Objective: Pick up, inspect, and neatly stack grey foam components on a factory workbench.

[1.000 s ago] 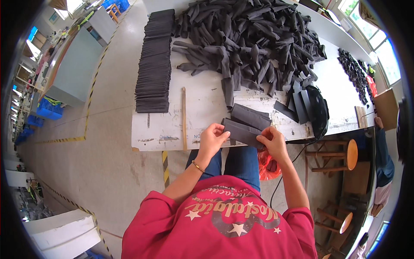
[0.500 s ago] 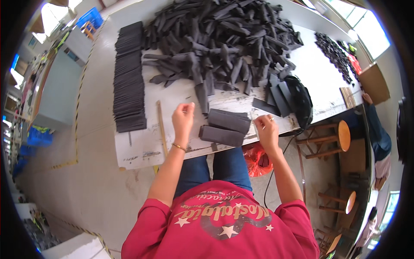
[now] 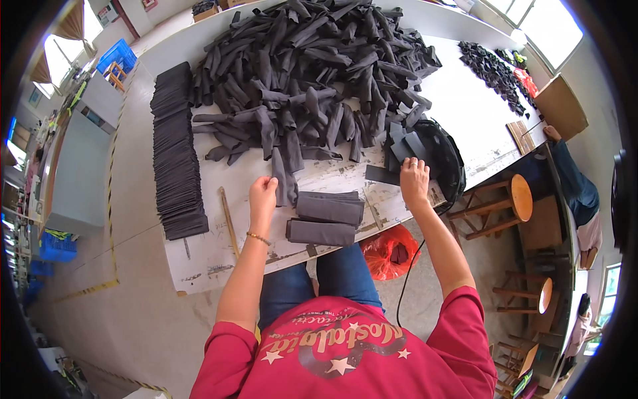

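My left hand [image 3: 263,193] is closed, its fingertips at the edge of a dark grey fabric piece [image 3: 279,174] that hangs out of the heap. Whether the fingers grip that piece I cannot make out. My right hand [image 3: 415,179] has its fingers together and bent down on dark flat cards [image 3: 412,145], at the side of a round black bag-like container [image 3: 450,156]. One more flat card [image 3: 382,175] sticks out left of that hand. Between my hands, near the table's front edge, lie two folded dark fabric stacks, an upper one [image 3: 330,209] and a lower one [image 3: 321,232].
A large heap of dark fabric pieces [image 3: 319,60] covers the back of the white table [image 3: 219,263]. A long neat row of dark pieces [image 3: 178,159] lies left, beside a wooden stick [image 3: 229,223]. A red plastic bag [image 3: 389,256] and wooden stools [image 3: 520,198] stand right.
My right hand has moved away from the folded stacks, up and right onto the flat cards. My left hand has come closer to the hanging fabric piece. The whole view has shifted.
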The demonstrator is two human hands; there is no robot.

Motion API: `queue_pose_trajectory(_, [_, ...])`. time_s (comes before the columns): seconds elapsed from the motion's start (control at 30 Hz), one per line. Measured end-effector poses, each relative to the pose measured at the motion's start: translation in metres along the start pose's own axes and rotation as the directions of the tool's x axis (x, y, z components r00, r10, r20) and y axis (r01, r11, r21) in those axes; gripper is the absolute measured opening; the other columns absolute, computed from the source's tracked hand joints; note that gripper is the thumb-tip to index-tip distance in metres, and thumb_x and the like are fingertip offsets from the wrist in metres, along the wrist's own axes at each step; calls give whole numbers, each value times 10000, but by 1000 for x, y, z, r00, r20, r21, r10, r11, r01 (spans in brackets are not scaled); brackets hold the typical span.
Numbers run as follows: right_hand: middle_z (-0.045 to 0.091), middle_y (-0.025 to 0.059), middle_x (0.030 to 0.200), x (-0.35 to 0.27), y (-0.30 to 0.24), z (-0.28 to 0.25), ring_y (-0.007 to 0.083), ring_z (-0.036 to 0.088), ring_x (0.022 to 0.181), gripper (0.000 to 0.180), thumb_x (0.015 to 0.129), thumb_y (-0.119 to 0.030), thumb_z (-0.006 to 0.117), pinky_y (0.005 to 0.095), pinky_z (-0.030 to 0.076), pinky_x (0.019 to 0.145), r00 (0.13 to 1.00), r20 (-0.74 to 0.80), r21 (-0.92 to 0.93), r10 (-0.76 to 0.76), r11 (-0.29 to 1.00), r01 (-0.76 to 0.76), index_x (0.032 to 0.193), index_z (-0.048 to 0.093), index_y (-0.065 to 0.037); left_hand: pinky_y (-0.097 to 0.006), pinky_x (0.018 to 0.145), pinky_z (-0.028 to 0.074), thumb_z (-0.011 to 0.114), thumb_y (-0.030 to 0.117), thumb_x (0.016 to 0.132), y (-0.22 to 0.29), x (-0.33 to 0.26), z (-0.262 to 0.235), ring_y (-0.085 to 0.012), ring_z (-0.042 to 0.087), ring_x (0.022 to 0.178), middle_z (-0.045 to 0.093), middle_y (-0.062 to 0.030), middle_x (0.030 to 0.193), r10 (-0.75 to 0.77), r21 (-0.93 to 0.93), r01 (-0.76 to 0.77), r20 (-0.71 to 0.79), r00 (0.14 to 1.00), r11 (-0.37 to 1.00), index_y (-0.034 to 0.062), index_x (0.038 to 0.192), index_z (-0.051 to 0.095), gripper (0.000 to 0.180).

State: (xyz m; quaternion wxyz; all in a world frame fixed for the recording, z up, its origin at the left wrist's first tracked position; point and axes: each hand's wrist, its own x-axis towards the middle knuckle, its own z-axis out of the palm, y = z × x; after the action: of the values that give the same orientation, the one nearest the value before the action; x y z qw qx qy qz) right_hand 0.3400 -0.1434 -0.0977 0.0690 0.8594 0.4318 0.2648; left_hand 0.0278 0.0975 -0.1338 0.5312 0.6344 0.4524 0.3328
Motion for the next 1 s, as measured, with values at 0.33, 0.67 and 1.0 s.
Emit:
queue_pose_trajectory(0.33, [587,56,862,-4,5,3,213,575,842,111,796,-132,578,374,420,767,988,-133,-1,-78,997,78,862,640,-67,-304,513,504,559,218,980,45,-53,-11,-201,647,613,667,-134,805,-197,-519,258,171,965,815,-11,1105,530,262])
queue_pose_trajectory(0.67, [641,139,999,-3,-22,-96,296,630,893,185,856,-31,624,416,492,785,951,-210,804,227,594,36,1033,572,-21,-452,889,547,476,70,970,82,-81,-24,-325,646,1039,643,-187,1127,-138,-769,395,380,915,503,3,1179,542,230])
queue_pose_trajectory(1.0, [476,157,895,-49,-96,-190,359,481,841,317,701,20,668,398,426,756,923,114,962,-367,274,-10,865,401,-26,-413,759,561,406,36,972,89,-90,-17,-229,602,789,581,-113,892,-268,-826,399,311,912,397,4,1098,545,190])
